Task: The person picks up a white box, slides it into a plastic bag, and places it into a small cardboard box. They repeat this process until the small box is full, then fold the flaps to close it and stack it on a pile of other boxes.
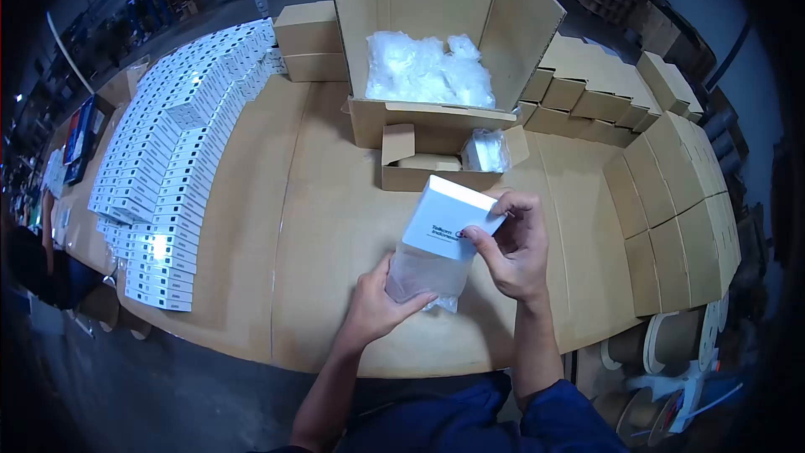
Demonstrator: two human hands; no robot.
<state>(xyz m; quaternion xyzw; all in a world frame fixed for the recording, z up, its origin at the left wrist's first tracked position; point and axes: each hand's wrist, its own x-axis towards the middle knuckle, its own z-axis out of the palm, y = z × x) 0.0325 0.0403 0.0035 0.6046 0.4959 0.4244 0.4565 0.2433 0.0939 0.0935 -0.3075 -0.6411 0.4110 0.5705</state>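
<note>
A white printed box (444, 211) is tilted in front of me, its lower part inside a clear plastic bag (429, 273). My left hand (377, 304) wraps round the bag's lower left side, with the thumb across its front. At the box's upper right corner, my right hand (516, 247) pinches the box between thumb and fingers. Just beyond stands a small open carton (419, 179) with its flaps out, and in its right side sits a plastic-wrapped white packet (486, 151).
Stacked white boxes (159, 151) line the table's left side. A large open carton (444, 0) at the back holds crumpled clear plastic bags (428, 71). Brown cartons (671, 201) are stacked along the right. Cable spools (671, 344) stand below the table's right edge.
</note>
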